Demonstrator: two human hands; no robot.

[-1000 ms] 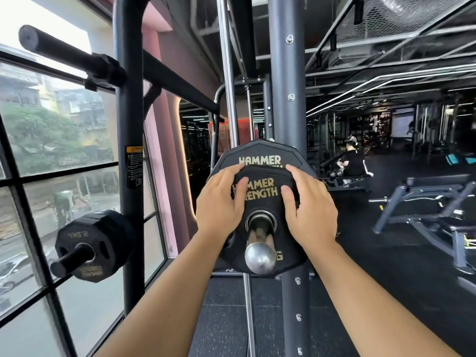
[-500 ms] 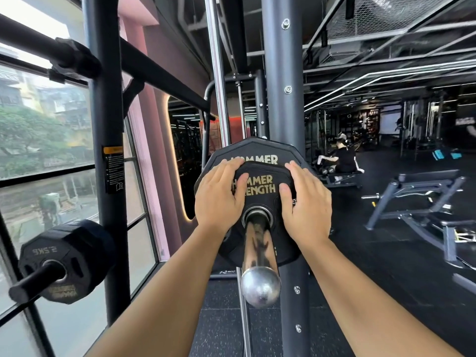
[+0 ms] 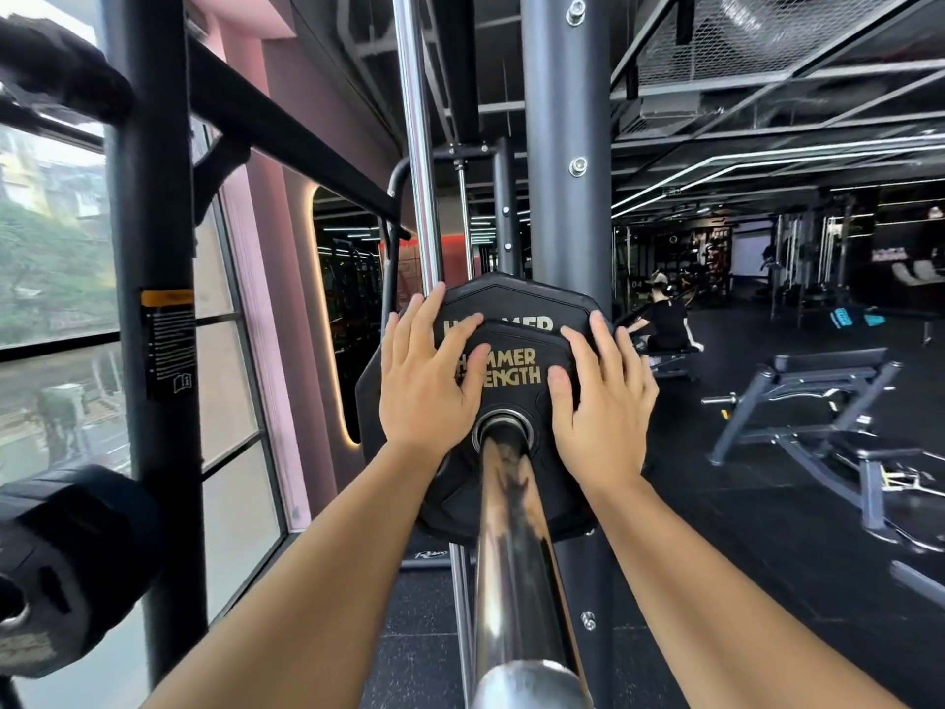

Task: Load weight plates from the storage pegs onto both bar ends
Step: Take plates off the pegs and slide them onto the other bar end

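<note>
Through the head camera I saw the small plate (image 3: 511, 371) on the bar (image 3: 511, 555), right against the big plate (image 3: 516, 299) behind it. My left hand (image 3: 427, 386) pressed flat on its left side and my right hand (image 3: 601, 401) on its right, fingers straight and spread apart, gripping nothing. A spare plate (image 3: 71, 555) sat low at the left, blurred.

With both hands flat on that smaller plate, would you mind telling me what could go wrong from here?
The left hand and right hand both reach past the smaller plate onto the larger plate behind; if any gap is left between the plates, fingers might get pinched as it closes. No collar shows on the bar sleeve, so the plates could slide outward along the smooth chrome.
</note>
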